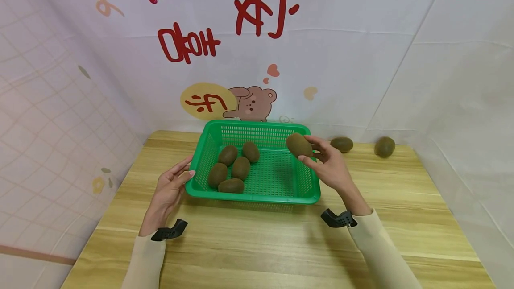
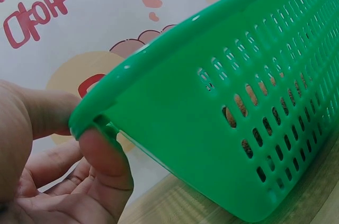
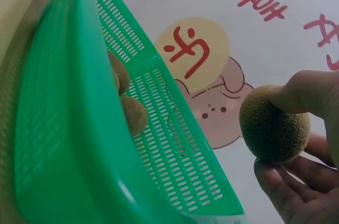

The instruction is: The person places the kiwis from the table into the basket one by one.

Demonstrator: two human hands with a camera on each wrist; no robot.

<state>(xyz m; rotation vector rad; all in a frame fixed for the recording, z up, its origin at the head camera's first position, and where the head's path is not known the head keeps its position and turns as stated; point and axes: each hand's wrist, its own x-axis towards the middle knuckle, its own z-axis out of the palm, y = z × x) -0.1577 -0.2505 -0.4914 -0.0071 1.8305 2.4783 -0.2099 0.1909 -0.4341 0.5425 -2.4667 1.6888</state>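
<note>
The left hand (image 1: 170, 188) holds the left end of a green plastic basket (image 1: 257, 199), thumb and fingers pinching the rim; in the left wrist view the other fingers are curled in beneath it. The right hand (image 1: 331, 164) is partly closed around a brown kiwifruit (image 1: 299, 145), gripping it between the thumb on one side and the fingertips on the other. This held kiwifruit is up in the air, appearing above the basket's right end in the head view, and in the right wrist view it is apart from the rim.

The basket sits on a wood-grain counter (image 1: 241, 253), its long side facing the person. Five kiwifruits (image 1: 241, 168) lie grouped in its left half, close to one another, while the mesh floor shows bare to their right. Two more kiwifruits (image 1: 342, 144) rest on the counter at the back, beyond the basket's right end: one just past the right hand, the other farther right, well apart from it.

Behind the counter hangs a white backdrop (image 1: 341, 66) printed with red characters, hearts and a pink bear (image 1: 254, 103) beside a yellow oval. Cream sleeves (image 1: 146, 258) cover both forearms, and a black wrist mount (image 1: 339, 219) sits at each cuff.
</note>
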